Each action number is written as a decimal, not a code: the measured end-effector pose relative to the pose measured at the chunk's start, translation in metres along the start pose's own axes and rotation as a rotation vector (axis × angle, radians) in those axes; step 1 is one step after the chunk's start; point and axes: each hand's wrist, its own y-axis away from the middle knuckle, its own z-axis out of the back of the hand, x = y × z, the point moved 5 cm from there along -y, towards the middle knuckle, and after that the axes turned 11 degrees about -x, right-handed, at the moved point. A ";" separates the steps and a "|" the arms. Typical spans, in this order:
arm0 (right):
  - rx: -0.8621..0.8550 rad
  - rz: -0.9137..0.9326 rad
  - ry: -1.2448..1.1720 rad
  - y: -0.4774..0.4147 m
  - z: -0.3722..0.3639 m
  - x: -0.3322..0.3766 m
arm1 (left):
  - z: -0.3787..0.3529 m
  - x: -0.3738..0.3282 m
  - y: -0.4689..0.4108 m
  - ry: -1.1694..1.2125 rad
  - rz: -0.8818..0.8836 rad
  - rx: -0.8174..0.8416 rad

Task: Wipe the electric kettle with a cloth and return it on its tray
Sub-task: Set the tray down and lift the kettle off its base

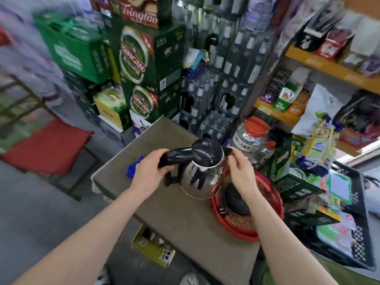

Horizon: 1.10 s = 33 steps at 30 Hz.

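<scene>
Two bare forearms reach in from 6 o'clock — left hand (149, 173) clenched on the shiny steel black-lidded kettle's (200, 171) handle pointing 9 o'clock, upright above the round red tray (275, 199); right hand (241, 173) pinches its spout at 3 o'clock.

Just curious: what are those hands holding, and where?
The electric kettle: left hand grips its black handle, right hand touches the rim by the spout.

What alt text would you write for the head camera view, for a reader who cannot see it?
A person holds a steel electric kettle above a grey table, left hand gripping its black handle, right hand at the spout side. A red tray with the black kettle base sits just right of it; a blue cloth lies left.
</scene>
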 end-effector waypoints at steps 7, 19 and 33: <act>0.004 0.008 -0.041 0.044 -0.155 0.065 | 0.120 0.112 -0.028 -0.045 0.064 -0.028; -0.057 -0.147 -0.136 0.054 -0.307 0.127 | 0.213 0.223 -0.118 -0.089 0.021 0.045; -0.435 -0.449 -0.297 -0.049 -0.321 0.072 | 0.081 0.203 -0.313 -0.009 -0.231 0.397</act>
